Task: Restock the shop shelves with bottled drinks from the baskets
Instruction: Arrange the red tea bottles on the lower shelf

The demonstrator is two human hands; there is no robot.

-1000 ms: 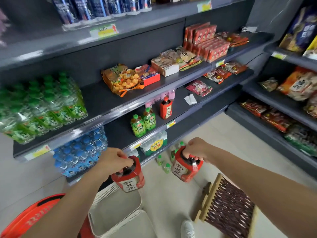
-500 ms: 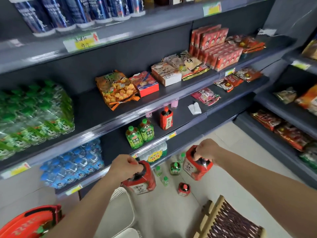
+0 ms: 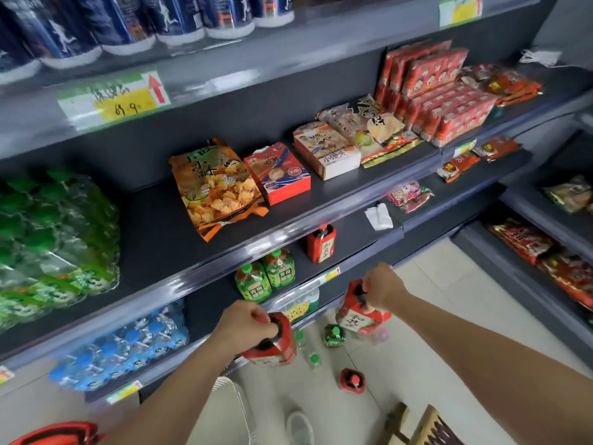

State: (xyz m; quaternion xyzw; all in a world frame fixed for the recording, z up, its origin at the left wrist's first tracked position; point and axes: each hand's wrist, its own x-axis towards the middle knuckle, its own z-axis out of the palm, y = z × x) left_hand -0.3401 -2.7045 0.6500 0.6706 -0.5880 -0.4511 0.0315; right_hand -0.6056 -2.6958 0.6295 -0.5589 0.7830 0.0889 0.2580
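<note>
Left hand [image 3: 245, 326] is gripping the left bottle [image 3: 276, 351], red, by its cap end, fingers curled round the neck. It's hanging in front of the lower shelving, just above the white basket [image 3: 239, 399] rim. Right hand [image 3: 383, 289] is gripping the right bottle [image 3: 359, 316], also red, the same way. It's sitting higher and further right, just in front of the drinks shelf [image 3: 356, 232] edge, and the two bottles aren't touching.

On that shelf a shelf bottle [image 3: 321, 244], red, is standing upright. Two green bottles [image 3: 264, 274] are standing left of it, touching each other.

On the floor a floor bottle [image 3: 352, 380], red, is standing, with a green one [image 3: 334, 336] and small green-capped ones [image 3: 314, 359] near it.

Red basket [image 3: 54, 433] is showing at bottom left. Blue water packs [image 3: 122, 351] are sitting low left, with green packs [image 3: 54, 239] above them. Snacks [image 3: 218, 191] are lying on the shelf above the drinks.
</note>
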